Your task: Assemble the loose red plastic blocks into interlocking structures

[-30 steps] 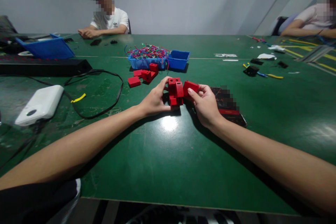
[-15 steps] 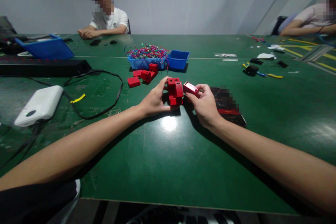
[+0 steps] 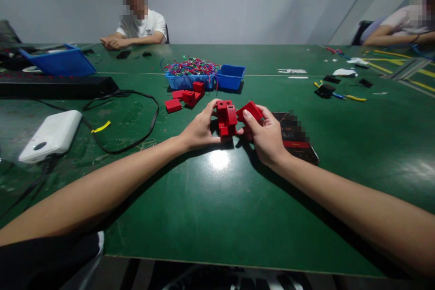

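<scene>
My left hand (image 3: pixel 200 128) is closed around a red block-shaped housing (image 3: pixel 227 118) with two round holes in its top. Between the thumb and fingers of my right hand (image 3: pixel 267 136) is a flat red cover piece (image 3: pixel 250 111), tilted beside the housing's right side. Whether the two parts touch is hard to tell. More red plastic parts (image 3: pixel 192 98) lie beyond my left hand, in front of a blue bin (image 3: pixel 188 82) heaped with coloured wires.
A second blue bin (image 3: pixel 231 77) stands beside the wire bin. A dark box (image 3: pixel 295 138) lies under my right wrist. On the left are a white power bank (image 3: pixel 52 136) and a black cable (image 3: pixel 158 113). Another person (image 3: pixel 142 27) sits across the table.
My right hand has turned the red cover piece, so its flat red face shows instead of its shiny side. My left hand and the housing have stayed in place.
</scene>
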